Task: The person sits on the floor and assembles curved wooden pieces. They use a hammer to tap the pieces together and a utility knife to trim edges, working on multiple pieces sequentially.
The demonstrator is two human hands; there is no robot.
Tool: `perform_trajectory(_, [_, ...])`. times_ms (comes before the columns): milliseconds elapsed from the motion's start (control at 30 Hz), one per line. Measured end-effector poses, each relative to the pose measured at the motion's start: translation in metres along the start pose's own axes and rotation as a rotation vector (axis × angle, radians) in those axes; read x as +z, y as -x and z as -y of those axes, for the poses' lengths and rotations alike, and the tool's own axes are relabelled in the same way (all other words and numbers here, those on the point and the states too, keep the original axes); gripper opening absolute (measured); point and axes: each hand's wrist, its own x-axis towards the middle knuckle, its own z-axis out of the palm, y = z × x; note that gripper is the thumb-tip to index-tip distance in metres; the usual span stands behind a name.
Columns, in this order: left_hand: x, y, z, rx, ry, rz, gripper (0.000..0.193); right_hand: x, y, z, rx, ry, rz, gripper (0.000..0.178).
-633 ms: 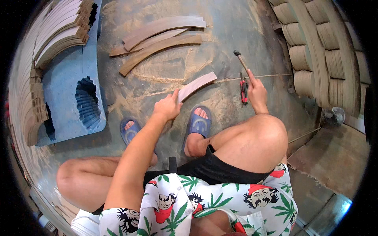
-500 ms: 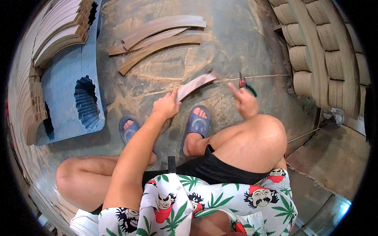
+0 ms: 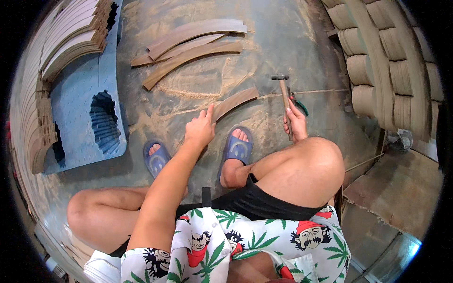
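Note:
A curved wooden strip (image 3: 237, 100) lies on the floor in front of my feet. My left hand (image 3: 202, 126) holds it near its lower left end, one finger stretched along it, and hides part of the wood. To the right, my right hand (image 3: 296, 123) is closed round the wooden handle of a hammer (image 3: 283, 89). The hammer's dark head is raised, apart from the strip's right end. Just behind the handle lies a green-handled hand tool (image 3: 301, 106), partly covered by the hammer and my fingers.
Several curved wooden strips (image 3: 193, 54) lie farther out on the dusty floor. At left, a blue ridged plastic platform (image 3: 75, 94) bears stacked curved boards (image 3: 71, 52). More bundled curved pieces (image 3: 391, 61) are stacked at right, by a brown sheet (image 3: 396, 188). My sandals (image 3: 238, 148) flank my left hand.
My right hand has drawn the hammer back from the strip's right end, toward the right, and it is no longer blurred. The left hand stays on the strip, its fingers slightly shifted.

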Motion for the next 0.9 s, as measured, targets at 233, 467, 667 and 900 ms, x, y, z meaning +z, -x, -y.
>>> perform_trajectory(233, [0.002, -0.004, -0.002, 0.012, -0.022, -0.039, 0.084, 0.011, 0.010, -0.021, 0.134, 0.103, 0.209, 0.051])
perform_trajectory(467, [0.001, -0.004, -0.001, 0.013, -0.022, -0.044, 0.083, 0.012, 0.000, -0.038, 0.069, -0.171, 0.101, 0.051])
perform_trajectory(667, [0.000, -0.001, 0.002, -0.003, -0.016, -0.039, 0.083, 0.019, 0.008, -0.029, 0.184, 0.076, 0.279, 0.050])
perform_trajectory(900, [0.003, -0.002, -0.001, -0.012, -0.034, -0.033, 0.086, 0.016, 0.006, -0.027, 0.124, 0.104, 0.208, 0.052])
